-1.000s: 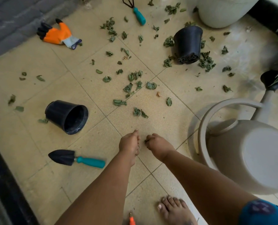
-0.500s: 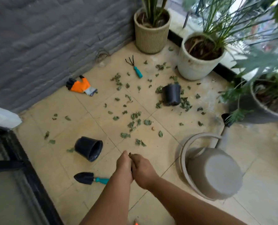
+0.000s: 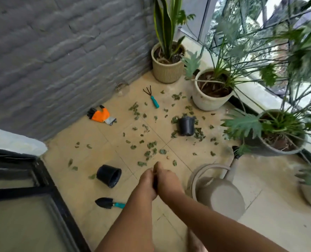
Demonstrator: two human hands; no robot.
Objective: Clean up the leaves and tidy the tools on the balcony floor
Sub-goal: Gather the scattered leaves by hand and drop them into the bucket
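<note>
Dry green leaves (image 3: 152,144) lie scattered over the beige floor tiles. A hand rake (image 3: 152,97) with a teal handle lies near the far wall, and a black trowel (image 3: 108,203) with a teal handle lies at the near left. An orange glove (image 3: 101,115) lies by the grey wall. Two black plastic pots are tipped on their sides, one at the near left (image 3: 109,175) and one further back among the leaves (image 3: 187,126). My left hand (image 3: 147,182) and my right hand (image 3: 167,180) are pressed together with curled fingers, above the floor. Nothing shows between them.
A beige watering can (image 3: 218,191) stands right of my hands. Three potted plants (image 3: 167,70) (image 3: 209,99) (image 3: 274,142) line the back corner and the right side, their fronds hanging over the floor. A black door frame (image 3: 47,188) borders the left.
My view has risen and pulled back from the floor, so the wall and plants come into sight. My two hands, apart and low a second ago, have come together and lifted.
</note>
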